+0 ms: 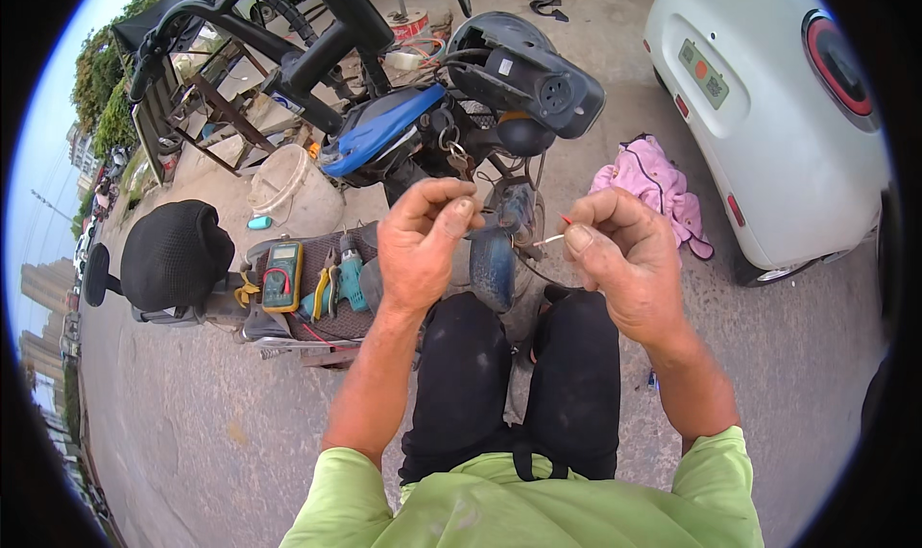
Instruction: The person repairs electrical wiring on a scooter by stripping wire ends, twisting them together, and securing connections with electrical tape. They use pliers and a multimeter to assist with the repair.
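Observation:
My right hand [629, 265] is closed in a pinch in front of my knees, to the right. A thin white wire [550, 240] sticks out leftward from between its thumb and fingers, with a small red tip or wire end beside it. Level with it on the left, my left hand [427, 245] has thumb and index finger pressed together. Whatever it may grip is too small to make out. The hands are apart. Behind them stands an electric scooter with a blue panel [379, 135], its keys [458, 154] hanging at the front, and several loose cables.
On the scooter's footboard lie a multimeter [281, 277], pliers [327, 284] and a teal power drill [351, 274]. A black covered seat [178, 257] is at the left. Beyond stands a dirty white bucket [296, 185]. Pink cloth [653, 188] lies near a white car [759, 135] on the right.

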